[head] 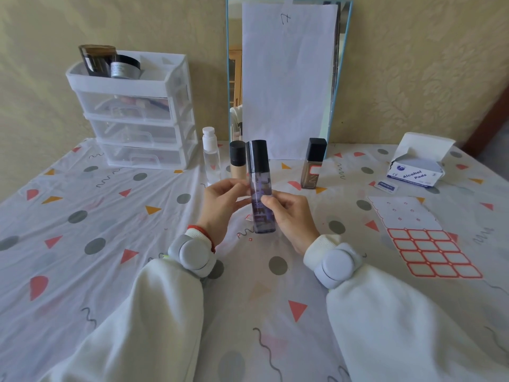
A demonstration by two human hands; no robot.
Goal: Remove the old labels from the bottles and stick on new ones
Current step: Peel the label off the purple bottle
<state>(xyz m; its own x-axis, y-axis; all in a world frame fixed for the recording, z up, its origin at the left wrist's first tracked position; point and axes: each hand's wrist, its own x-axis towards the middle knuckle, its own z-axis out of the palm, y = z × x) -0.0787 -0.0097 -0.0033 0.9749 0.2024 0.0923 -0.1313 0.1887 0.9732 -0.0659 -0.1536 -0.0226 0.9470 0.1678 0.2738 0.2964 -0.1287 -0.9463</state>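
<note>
Both hands hold a tall purple bottle (261, 194) upright above the patterned tablecloth (110, 244).

Nearest the camera, two white sleeves with grey wrist devices lead up to the bottle; the left hand (220, 205) pinches its left side with curled fingertips, and the right hand (292, 216) curls round its right side, thumb pressed on the front over the label. The bottle has a black cap and its base is just above the cloth. Right of the bottle lies a sheet of red-bordered labels (429, 252), and beyond that an open box of alcohol pads (416, 172) with one sachet (387, 186) beside it. Just behind the bottle stand a beige bottle (237, 161), a clear pump bottle (210, 155) and a brown bottle (312, 164). Farther back, left of the bottle, is a white drawer unit (137, 111) with jars on top; directly behind leans a mirror (341, 64) covered by paper.
</note>
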